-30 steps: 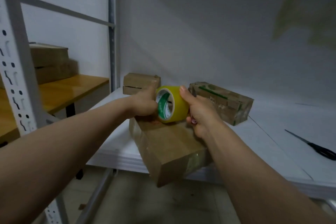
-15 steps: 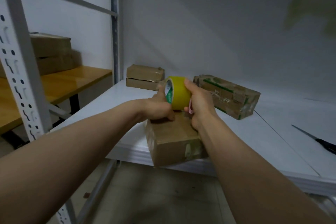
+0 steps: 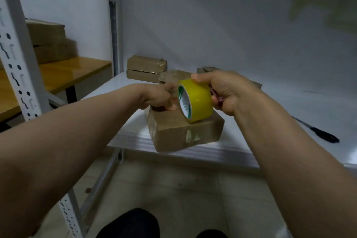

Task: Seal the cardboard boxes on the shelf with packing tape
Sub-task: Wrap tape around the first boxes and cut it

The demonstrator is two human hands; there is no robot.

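At the front edge of the white metal shelf (image 3: 309, 106) lies one cardboard box (image 3: 185, 133), set at an angle, its near corner overhanging the shelf's lip. One roll of yellow packing tape (image 3: 197, 100) stands on edge on top of this box, with its lower rim touching the cardboard near the front and its white core with green print facing left.

The right hand (image 3: 229, 92) grips the roll, thumb laid over the top and fingers curled round the far side. The left hand (image 3: 158, 96) rests on the box top just beside the roll with its fingers curled under. Its fingertips meet the roll's left face, but whether they pinch a tape end cannot be told.

Two flat cardboard boxes (image 3: 144, 68) sit stacked one on the other at the back left of the shelf. One more box (image 3: 172, 74) lies behind the hands, mostly hidden by them. One pair of black-handled scissors (image 3: 316, 131) lies on the shelf to the right, well apart from the boxes.

Two perforated white uprights (image 3: 19, 60) frame the shelf's left side. Beyond them, a wooden table (image 3: 77, 71) carries two further stacked boxes (image 3: 48, 44).
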